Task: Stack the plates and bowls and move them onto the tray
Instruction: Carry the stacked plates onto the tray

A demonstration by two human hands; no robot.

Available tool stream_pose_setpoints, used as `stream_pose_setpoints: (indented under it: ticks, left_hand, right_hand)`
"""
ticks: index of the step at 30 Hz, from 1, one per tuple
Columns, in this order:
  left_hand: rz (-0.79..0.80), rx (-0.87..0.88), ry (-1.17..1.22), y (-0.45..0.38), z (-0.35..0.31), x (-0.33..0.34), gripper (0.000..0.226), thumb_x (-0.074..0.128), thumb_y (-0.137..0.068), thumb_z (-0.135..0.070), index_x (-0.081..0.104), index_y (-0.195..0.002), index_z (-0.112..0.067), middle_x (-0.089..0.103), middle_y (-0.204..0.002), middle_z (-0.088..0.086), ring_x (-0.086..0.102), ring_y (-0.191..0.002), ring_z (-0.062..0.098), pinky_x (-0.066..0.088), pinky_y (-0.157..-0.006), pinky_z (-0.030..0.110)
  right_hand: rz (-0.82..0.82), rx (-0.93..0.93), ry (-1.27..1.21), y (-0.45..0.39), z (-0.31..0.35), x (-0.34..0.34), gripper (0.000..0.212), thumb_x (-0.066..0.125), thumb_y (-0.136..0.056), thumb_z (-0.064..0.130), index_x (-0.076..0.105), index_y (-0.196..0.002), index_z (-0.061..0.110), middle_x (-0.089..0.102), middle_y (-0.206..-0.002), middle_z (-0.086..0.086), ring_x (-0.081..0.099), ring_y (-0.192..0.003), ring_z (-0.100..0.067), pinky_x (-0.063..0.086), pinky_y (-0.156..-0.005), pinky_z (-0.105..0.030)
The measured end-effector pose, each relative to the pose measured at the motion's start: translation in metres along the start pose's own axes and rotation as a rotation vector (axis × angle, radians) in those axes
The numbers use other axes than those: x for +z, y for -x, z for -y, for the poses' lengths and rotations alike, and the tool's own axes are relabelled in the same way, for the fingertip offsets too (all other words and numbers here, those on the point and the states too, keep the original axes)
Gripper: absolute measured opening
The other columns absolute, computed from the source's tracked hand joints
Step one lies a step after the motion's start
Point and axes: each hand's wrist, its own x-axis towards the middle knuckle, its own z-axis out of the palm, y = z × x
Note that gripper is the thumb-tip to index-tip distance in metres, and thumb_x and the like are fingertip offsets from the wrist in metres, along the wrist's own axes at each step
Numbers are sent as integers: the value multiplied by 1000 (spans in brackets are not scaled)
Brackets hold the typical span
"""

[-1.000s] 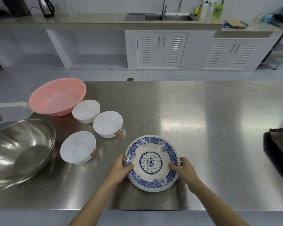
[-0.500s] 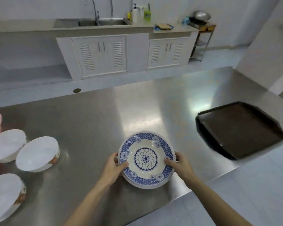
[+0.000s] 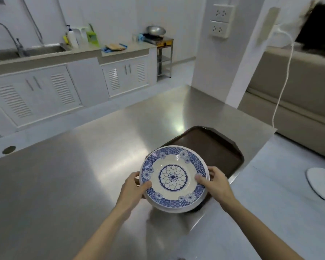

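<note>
A blue-and-white patterned plate (image 3: 173,178) is held in the air, slightly tilted, over the near left corner of the dark brown tray (image 3: 214,147). My left hand (image 3: 133,188) grips its left rim, thumb on top. My right hand (image 3: 215,183) grips the right rim the same way. It may be a stack of plates, as a second rim seems to show beneath. The tray lies at the right end of the steel table (image 3: 73,175) and holds nothing that I can see. The white bowls are out of view.
The table's right edge runs just past the tray, with floor beyond. A white fan base (image 3: 321,182) stands on the floor at right. A counter with a sink (image 3: 26,51) and white cabinets is at the back. A beige sofa (image 3: 298,91) is far right.
The view has swung right, so the bowls and basins have left the frame. Both hands have carried the plate rightward, from the table top to above the tray's corner.
</note>
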Motion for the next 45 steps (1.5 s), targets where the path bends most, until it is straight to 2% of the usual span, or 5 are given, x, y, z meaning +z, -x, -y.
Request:
stream_pose_setpoints:
  ticks: [5, 11, 34, 41, 45]
  left_hand:
    - [51, -49, -1, -65, -35, 80, 43, 67, -86, -16, 52, -127, -15, 67, -115, 3, 68, -101, 21, 59, -86, 45]
    - [81, -110, -69, -127, -51, 142, 46, 66, -87, -15, 50, -130, -13, 68, -120, 5, 69, -102, 21, 59, -86, 47]
    - [75, -159, -194, -209, -69, 201, 55, 66, -87, -17, 43, -136, -15, 63, -123, 7, 67, -103, 22, 57, -90, 49]
    - [137, -183, -206, -202, -76, 188, 56, 65, -87, -36, 44, -135, -17, 64, -121, 5, 66, -103, 21, 58, -85, 41]
    - [-14, -106, -326, -184, -74, 174, 48, 61, -89, -36, 49, -129, -14, 63, -116, 5, 63, -102, 20, 56, -88, 42]
  right_hand:
    - [-19, 52, 20, -81, -23, -57, 44, 78, -73, 33, 56, -109, 21, 65, -91, 18, 67, -76, 4, 49, -57, -12]
    - [-25, 152, 9, -147, -59, -90, 51, 77, -74, 34, 54, -116, 16, 61, -90, 18, 66, -85, -5, 58, -72, -30]
    - [-19, 202, -66, -229, -87, -115, 60, 75, -77, 36, 49, -126, 13, 66, -118, -6, 66, -100, -22, 54, -91, -49]
    - [-20, 218, 23, -222, -90, -119, 68, 69, -79, 49, 45, -131, 12, 65, -117, -4, 65, -98, -20, 54, -81, -34]
    - [-271, 93, 164, -205, -86, -123, 55, 64, -85, 44, 49, -125, 10, 57, -119, -6, 60, -85, -16, 47, -73, -28]
